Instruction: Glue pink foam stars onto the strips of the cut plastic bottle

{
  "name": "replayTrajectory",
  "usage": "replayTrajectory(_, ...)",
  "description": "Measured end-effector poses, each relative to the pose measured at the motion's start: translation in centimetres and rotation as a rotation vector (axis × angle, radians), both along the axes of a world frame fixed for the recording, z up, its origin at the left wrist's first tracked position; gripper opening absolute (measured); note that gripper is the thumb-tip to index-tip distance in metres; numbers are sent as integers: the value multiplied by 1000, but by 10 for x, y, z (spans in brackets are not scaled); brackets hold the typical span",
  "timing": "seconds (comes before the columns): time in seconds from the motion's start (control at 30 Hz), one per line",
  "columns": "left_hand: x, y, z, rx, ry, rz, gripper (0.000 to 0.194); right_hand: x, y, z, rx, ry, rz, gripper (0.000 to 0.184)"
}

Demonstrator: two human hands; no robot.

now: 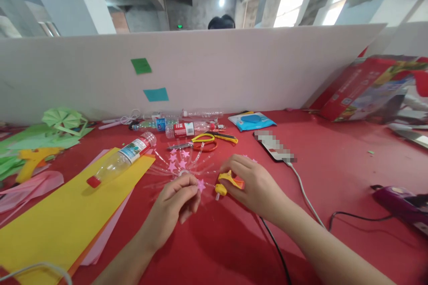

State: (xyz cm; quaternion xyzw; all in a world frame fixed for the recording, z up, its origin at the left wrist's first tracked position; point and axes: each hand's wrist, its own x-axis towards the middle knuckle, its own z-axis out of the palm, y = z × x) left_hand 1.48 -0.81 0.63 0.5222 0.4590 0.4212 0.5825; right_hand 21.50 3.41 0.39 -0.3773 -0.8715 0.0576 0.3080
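Note:
My left hand is closed, with thumb and forefinger pinched at a small pink star. Just behind it lies a cut clear plastic bottle piece, its thin strips spread out like rays. Several pink stars sit on those strips. To the right, my right hand is closed around a yellow and orange glue gun. A short translucent stick pokes out of its near end; my fingers hide much of the body.
Behind the strips lie scissors, a cutter knife and several plastic bottles. A bottle rests on yellow paper at left, near another yellow glue gun. A phone, wipes pack and cords are at right.

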Motion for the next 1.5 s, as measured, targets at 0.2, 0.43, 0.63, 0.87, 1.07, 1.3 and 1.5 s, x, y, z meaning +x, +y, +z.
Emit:
replayTrajectory(0.2, 4, 1, -2, -203, -86, -123, 15, -15, -17, -1, 170, 217, 272, 13)
replayTrajectory(0.43, 6, -2, 4, -283, -144, -172, 11, -13, -20, 2, 28, 308, 385, 10)
replayTrajectory(0.63, -1, 0, 3, 179, 309, 127, 22, -16, -13, 6, -291, 520, 207, 12)
replayTrajectory(0.87, -7, 3, -5, 650, 905, 291, 19, -37, 9, 7, -860, 611, 138, 13)
replayTrajectory(1.07, -5, 8, -9, 541, 1003, 282, 29, -43, 7, 4, -923, 659, 116, 14)
replayTrajectory(1.3, -6, 17, -16, 647, 776, 306, 22, -43, -3, 1, -950, 744, 103, 19)
replayTrajectory(1.5, -4, 22, -26, 715, 729, 334, 12, -43, -10, -2, -999, 873, 106, 20)
